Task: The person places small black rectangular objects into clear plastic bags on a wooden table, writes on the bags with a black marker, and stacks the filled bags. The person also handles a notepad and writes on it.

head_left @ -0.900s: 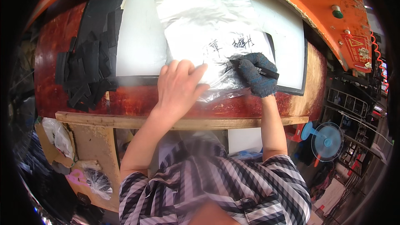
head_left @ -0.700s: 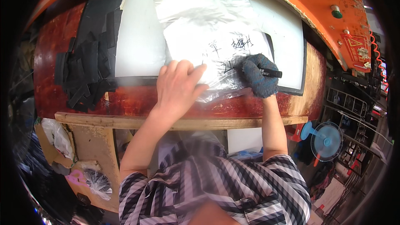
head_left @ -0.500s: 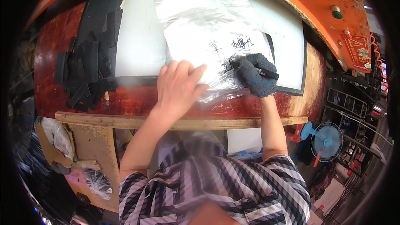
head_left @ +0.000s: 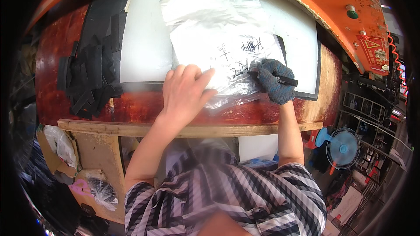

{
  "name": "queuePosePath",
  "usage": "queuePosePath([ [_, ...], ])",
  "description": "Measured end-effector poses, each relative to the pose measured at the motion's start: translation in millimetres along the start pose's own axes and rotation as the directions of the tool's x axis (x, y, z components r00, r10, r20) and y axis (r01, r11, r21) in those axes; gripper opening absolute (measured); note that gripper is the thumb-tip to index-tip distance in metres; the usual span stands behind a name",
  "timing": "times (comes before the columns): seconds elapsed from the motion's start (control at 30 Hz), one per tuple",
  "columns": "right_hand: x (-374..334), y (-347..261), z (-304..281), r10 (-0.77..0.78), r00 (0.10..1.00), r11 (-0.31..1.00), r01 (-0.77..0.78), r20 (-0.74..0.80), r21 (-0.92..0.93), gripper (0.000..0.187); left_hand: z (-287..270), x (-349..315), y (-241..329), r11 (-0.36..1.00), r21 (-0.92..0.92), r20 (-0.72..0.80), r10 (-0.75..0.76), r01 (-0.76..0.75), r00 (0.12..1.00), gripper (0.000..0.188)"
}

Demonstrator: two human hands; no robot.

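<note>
A clear plastic bag (head_left: 210,6) lies flat on a white board, with black handwriting on its lower part. My bare left hand (head_left: 186,89) rests on the bag's lower left edge, fingers spread and pressing down, thumb toward the right. In a blue-grey knit glove, my right hand (head_left: 276,82) grips a black marker pen (head_left: 286,80). The marker's tip meets the bag beside the last strokes of writing, and its rear end sticks out to the right. Whatever lies inside or under the bag looks white and cannot be made out clearly.
Black strips (head_left: 89,74) lie heaped to the left of the white board (head_left: 144,52). An orange machine frame (head_left: 337,13) arches over the far side and right. A wooden rail (head_left: 197,130) edges the red table (head_left: 144,107) in front. A blue fan (head_left: 342,148) stands at right.
My right hand has shifted slightly right with the marker, and more strokes now show in the lower line of writing. My left hand stays nearly in place.
</note>
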State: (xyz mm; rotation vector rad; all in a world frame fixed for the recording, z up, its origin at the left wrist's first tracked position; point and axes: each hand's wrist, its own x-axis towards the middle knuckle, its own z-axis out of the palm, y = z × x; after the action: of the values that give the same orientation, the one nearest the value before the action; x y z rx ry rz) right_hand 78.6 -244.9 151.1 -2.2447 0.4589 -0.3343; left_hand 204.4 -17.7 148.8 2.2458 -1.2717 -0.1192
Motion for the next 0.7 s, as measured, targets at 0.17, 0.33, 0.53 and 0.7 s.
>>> queuePosePath([
  [0.17, -2, 8, 2, -0.006, 1.000, 0.979, 0.009, -0.014, 0.205, 0.014, -1, 0, 0, 1.000, 0.006, 0.006, -0.001, 0.001, 1.000, 0.045],
  [0.33, -4, 14, 6, -0.027, 0.996, 0.996, 0.034, -0.083, 0.087, 0.013, -1, 0, -1, 1.000, 0.000, 0.010, 0.001, -0.001, 1.000, 0.044],
  [0.53, -4, 10, 5, 0.078, 0.994, 0.992, -0.069, -0.082, 0.110, 0.013, 1, -1, -1, 1.000, 0.006, 0.001, 0.008, -0.008, 1.000, 0.044],
  [0.7, -5, 6, 5, -0.014, 0.997, 1.000, 0.013, -0.080, -0.009, 0.012, 0, 0, -1, 1.000, 0.008, 0.008, 0.003, -0.003, 1.000, 0.044],
])
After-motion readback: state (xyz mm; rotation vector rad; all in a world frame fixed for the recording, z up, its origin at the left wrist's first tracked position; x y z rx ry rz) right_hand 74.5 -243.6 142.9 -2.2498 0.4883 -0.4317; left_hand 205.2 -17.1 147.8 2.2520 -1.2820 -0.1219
